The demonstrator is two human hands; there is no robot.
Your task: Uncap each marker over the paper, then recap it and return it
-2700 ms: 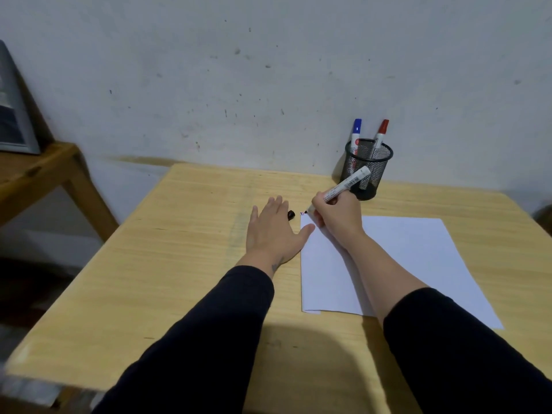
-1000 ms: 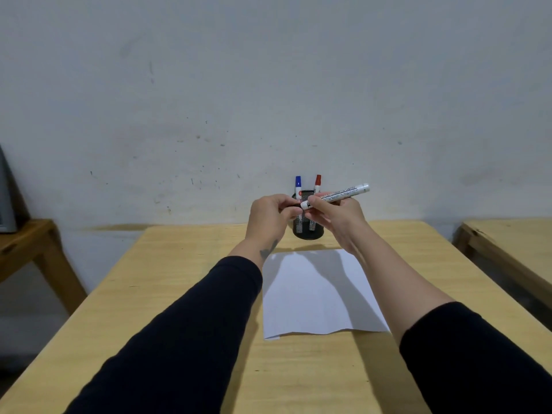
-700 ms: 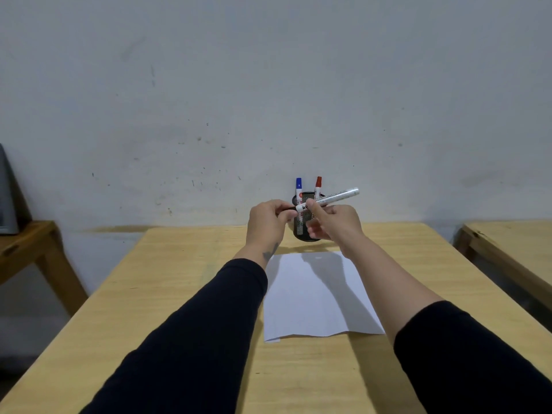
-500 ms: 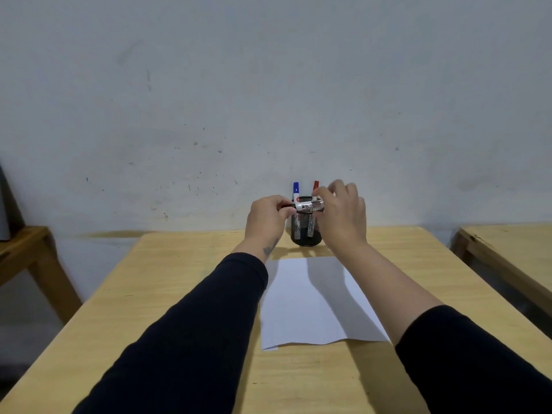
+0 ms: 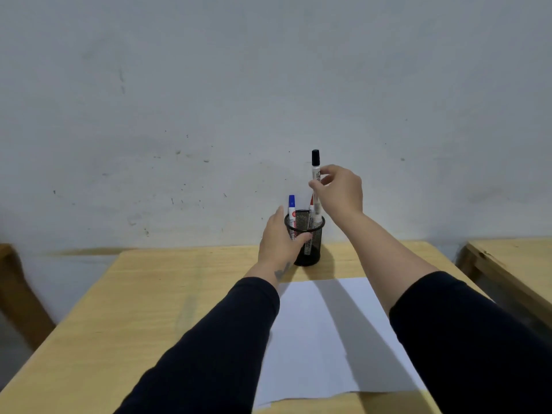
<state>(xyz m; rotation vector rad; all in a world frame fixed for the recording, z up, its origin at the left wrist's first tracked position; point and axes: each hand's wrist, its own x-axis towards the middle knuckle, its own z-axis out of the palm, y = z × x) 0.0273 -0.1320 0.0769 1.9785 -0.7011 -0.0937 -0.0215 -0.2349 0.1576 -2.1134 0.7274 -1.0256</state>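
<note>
A black mesh pen cup (image 5: 313,243) stands at the far edge of the wooden table (image 5: 167,309), near the wall. My right hand (image 5: 340,191) pinches a capped black marker (image 5: 315,171) upright, cap on top, its lower end over the cup's mouth. My left hand (image 5: 279,239) is wrapped around the cup's left side. A blue-capped marker (image 5: 291,204) stands in the cup. A red-capped marker (image 5: 311,204) stands beside it, mostly hidden by the black marker. A white sheet of paper (image 5: 325,333) lies on the table below my arms.
A grey wall rises right behind the cup. A second wooden table (image 5: 513,264) stands at the right. A wooden leg of other furniture (image 5: 18,297) shows at the left.
The cap went back on the black marker. My right hand turned it upright and carried it over the cup. My left hand let go of the marker and took the cup's side.
</note>
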